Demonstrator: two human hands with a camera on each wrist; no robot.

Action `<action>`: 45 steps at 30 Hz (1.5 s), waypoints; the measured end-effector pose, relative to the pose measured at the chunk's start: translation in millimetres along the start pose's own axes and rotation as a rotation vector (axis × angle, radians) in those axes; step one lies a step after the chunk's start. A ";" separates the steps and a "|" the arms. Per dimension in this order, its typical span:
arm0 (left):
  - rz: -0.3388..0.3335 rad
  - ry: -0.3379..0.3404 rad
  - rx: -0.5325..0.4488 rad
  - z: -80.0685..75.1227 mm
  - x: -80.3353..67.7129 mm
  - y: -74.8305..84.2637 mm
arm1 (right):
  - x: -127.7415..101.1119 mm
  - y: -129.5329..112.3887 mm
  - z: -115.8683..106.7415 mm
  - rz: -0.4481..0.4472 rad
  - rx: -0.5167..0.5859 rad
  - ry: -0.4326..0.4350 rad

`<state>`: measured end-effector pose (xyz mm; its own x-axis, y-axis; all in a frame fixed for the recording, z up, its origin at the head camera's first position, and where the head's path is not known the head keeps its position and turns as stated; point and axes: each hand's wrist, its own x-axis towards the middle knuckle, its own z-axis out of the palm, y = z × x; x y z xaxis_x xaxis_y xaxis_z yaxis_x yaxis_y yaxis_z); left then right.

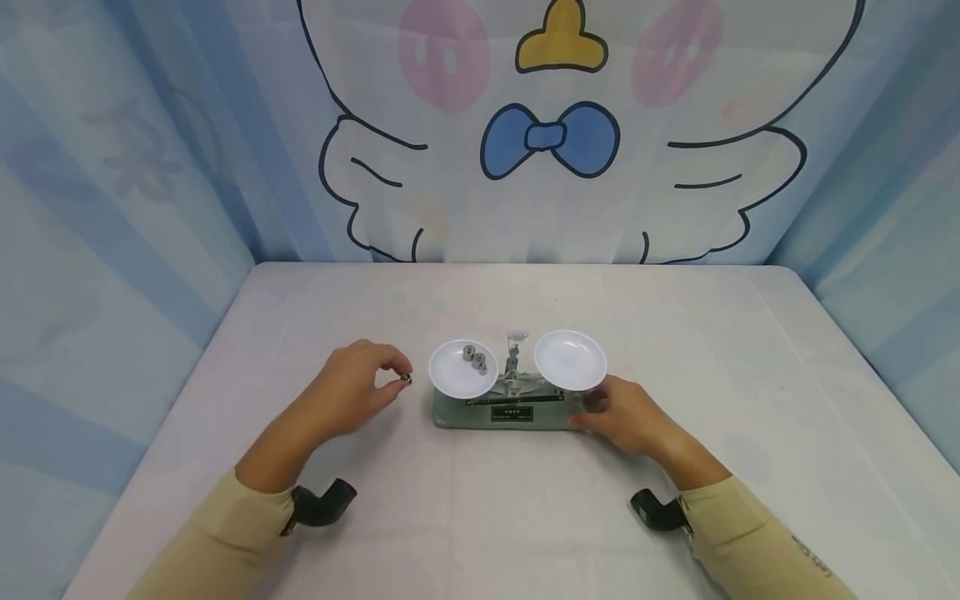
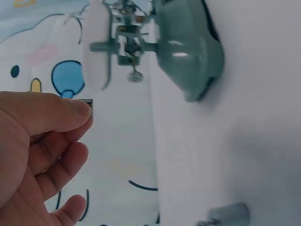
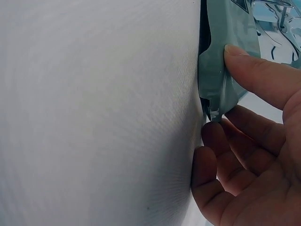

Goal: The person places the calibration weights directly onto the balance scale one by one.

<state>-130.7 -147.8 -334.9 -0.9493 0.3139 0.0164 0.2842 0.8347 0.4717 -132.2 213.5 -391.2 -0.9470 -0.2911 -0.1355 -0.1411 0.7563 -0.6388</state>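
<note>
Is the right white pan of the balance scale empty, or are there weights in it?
Empty. The right white round pan shows only bare white surface, while the left white pan holds small grey metal weights.

Perhaps a staged recording booth: cartoon backdrop (image 1: 555, 125), cloth-covered table (image 1: 487, 517).

The worktop (image 1: 300, 300) is white and cloth-covered, filling the lower half of the frame from the head camera. On it, near the middle, stands a grey-green balance scale (image 1: 507, 407) — its base flat on the cloth. The right hand (image 1: 626, 417) rests on the cloth at the base's right end.
</note>
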 end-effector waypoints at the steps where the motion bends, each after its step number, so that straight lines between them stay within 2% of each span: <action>1: 0.013 0.006 0.003 -1.3 1.3 2.6 | 0.0 0.2 0.0 0.000 0.000 0.000; 8: 0.074 0.025 -0.008 -6.2 9.8 22.1 | 0.2 1.0 -0.1 0.000 0.001 -0.002; 17: 0.112 0.001 -0.008 3.7 25.1 38.1 | -0.3 1.3 -0.3 -0.002 -0.001 -0.001; 22: 0.101 -0.013 0.012 10.8 32.1 40.8 | -0.8 1.2 -0.2 -0.006 0.002 -0.001; 30: 0.128 -0.023 0.076 17.1 38.3 44.9 | -1.0 2.6 0.0 -0.027 0.004 0.003; 39: 0.144 0.035 0.083 21.8 40.0 45.1 | -0.5 3.1 -0.5 -0.027 0.005 0.003; 45: 0.128 0.049 0.066 23.1 40.5 46.2 | 0.1 2.8 -0.8 -0.022 0.005 0.003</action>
<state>-152.9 -86.1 -332.7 -0.9097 0.3986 0.1165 0.4101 0.8179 0.4036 -132.9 216.0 -392.4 -0.9445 -0.3063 -0.1190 -0.1609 0.7467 -0.6454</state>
